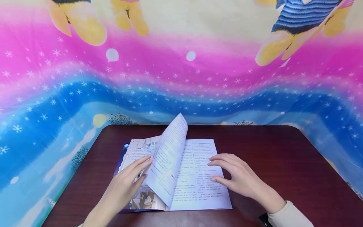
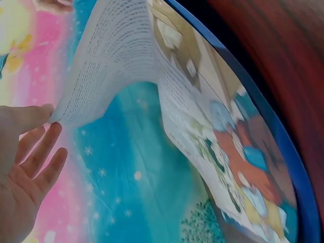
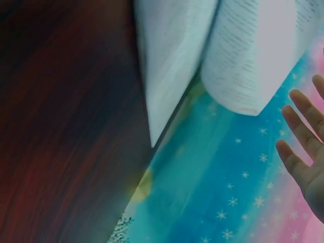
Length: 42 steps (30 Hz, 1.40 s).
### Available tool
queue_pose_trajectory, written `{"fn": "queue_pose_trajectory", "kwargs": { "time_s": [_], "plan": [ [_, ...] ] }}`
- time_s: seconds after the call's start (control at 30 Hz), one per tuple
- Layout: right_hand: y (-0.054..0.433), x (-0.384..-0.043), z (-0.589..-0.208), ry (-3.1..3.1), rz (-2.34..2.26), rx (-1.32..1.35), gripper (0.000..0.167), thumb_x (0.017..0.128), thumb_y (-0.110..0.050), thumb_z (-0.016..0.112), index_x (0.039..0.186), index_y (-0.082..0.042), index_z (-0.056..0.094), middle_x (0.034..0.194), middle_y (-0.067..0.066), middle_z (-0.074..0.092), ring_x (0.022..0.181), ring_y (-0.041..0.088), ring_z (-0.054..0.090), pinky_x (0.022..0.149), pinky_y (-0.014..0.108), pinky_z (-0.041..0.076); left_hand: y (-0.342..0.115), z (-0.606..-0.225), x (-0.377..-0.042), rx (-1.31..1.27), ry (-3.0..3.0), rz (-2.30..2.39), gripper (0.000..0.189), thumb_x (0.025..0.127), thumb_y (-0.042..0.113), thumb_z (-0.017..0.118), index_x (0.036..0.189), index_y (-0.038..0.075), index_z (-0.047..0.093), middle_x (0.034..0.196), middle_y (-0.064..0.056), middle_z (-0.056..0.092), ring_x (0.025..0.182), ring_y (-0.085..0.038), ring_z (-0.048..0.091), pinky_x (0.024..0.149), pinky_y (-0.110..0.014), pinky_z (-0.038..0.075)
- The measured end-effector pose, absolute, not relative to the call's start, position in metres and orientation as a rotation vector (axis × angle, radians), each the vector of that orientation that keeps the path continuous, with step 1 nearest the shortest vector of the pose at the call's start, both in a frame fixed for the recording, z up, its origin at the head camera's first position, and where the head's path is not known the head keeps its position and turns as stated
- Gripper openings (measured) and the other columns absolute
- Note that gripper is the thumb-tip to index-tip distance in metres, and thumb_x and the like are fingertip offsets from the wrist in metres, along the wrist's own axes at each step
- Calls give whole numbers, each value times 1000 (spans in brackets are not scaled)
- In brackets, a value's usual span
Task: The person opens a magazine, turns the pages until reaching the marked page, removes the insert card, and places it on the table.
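An open magazine [image 1: 204, 195] lies on the table, text on its right side and coloured pictures on its left. One printed page [image 1: 170, 157] stands up from the middle, curving over toward the left. My left hand [image 1: 129, 176] pinches that page's edge between thumb and index finger, and the left wrist view shows the pinch by the hand [image 2: 33, 157] with the other fingers spread. Over the right-hand page hovers my right hand [image 1: 236, 171], fingers loosely bent and holding nothing. In the right wrist view the same hand [image 3: 309, 136] is apart from the raised page [image 3: 253, 66].
The dark reddish-brown table [image 1: 269, 151] has rounded back corners. Behind and beside it hangs a curtain [image 1: 181, 72] printed with pink, blue and white snowflake patterns. A pale sleeve [image 1: 289, 216] covers the right forearm, with a black thing [image 1: 265, 219] at the wrist.
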State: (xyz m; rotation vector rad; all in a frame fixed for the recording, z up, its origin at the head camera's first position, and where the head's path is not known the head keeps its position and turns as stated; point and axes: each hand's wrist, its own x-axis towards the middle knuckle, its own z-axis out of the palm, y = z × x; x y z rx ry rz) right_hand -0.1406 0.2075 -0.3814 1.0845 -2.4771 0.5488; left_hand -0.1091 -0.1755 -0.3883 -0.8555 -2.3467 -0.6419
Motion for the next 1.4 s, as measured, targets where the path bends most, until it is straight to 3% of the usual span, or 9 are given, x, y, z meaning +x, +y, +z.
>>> {"fn": "queue_pose_trajectory", "kwargs": {
  "time_s": [0.1, 0.3, 0.37, 0.47, 0.53, 0.6, 0.8, 1.03, 1.4],
  "plan": [
    [214, -140, -385, -2492, 526, 1103, 40, 80, -34, 84, 115, -23, 70, 121, -9, 64, 115, 14, 58, 96, 38, 45, -184, -390, -105, -819, -2337, -616, 54, 106, 44, 33, 137, 9, 60, 139, -3, 57, 120, -23, 60, 87, -23, 51],
    [229, -138, -392, -2484, 496, 1156, 38, 80, -30, 83, 115, -23, 69, 120, -9, 64, 112, 12, 58, 97, 31, 42, -201, -394, -97, -771, -2335, -578, 55, 106, 45, 31, 138, 11, 58, 140, 0, 57, 119, -22, 60, 96, -13, 42],
    [233, -137, -395, -2492, 487, 1153, 39, 79, -29, 84, 115, -24, 69, 120, -11, 63, 112, 11, 58, 98, 27, 39, -207, -396, -94, -749, -2369, -558, 45, 105, 39, 48, 139, 11, 58, 140, 0, 57, 119, -22, 60, 94, -17, 46],
    [238, -136, -400, -2512, 490, 1147, 42, 76, -28, 86, 114, -24, 69, 120, -12, 63, 111, 9, 59, 98, 23, 37, -216, -399, -89, -695, -2438, -528, 50, 90, 17, 74, 138, 11, 58, 139, -1, 56, 114, -21, 62, 78, -25, 54],
    [240, -136, -404, -2530, 495, 1151, 42, 76, -28, 86, 114, -24, 70, 120, -11, 64, 110, 9, 59, 96, 23, 39, -221, -402, -86, -658, -2474, -513, 67, 75, 0, 82, 136, 10, 58, 138, -4, 55, 107, -22, 64, 66, -29, 55],
    [242, -136, -407, -2550, 501, 1160, 41, 77, -28, 86, 114, -23, 69, 120, -10, 64, 110, 8, 59, 94, 26, 43, -225, -406, -85, -628, -2502, -508, 71, 71, -4, 84, 136, 9, 58, 137, -8, 54, 103, -23, 65, 61, -29, 54],
    [246, -136, -415, -2588, 491, 1194, 39, 79, -27, 85, 114, -21, 70, 119, -9, 64, 108, 8, 59, 88, 37, 50, -238, -418, -79, -547, -2587, -485, 70, 71, 0, 86, 135, 7, 58, 140, -8, 53, 103, -23, 66, 62, -31, 54],
    [251, -137, -422, -2635, 496, 1215, 37, 81, -28, 83, 115, -22, 69, 119, -11, 64, 109, 8, 59, 89, 37, 51, -252, -425, -73, -405, -2802, -529, 61, 78, 8, 84, 134, 7, 59, 136, -11, 57, 111, -30, 63, 75, -47, 56],
    [256, -136, -431, -2756, 483, 1212, 40, 83, -33, 82, 120, -23, 68, 125, -12, 61, 114, 11, 59, 91, 41, 52, -263, -430, -73, -308, -3079, -486, 48, 85, 24, 79, 129, 9, 64, 129, -12, 62, 115, -34, 61, 83, -53, 54]
  ]
}}
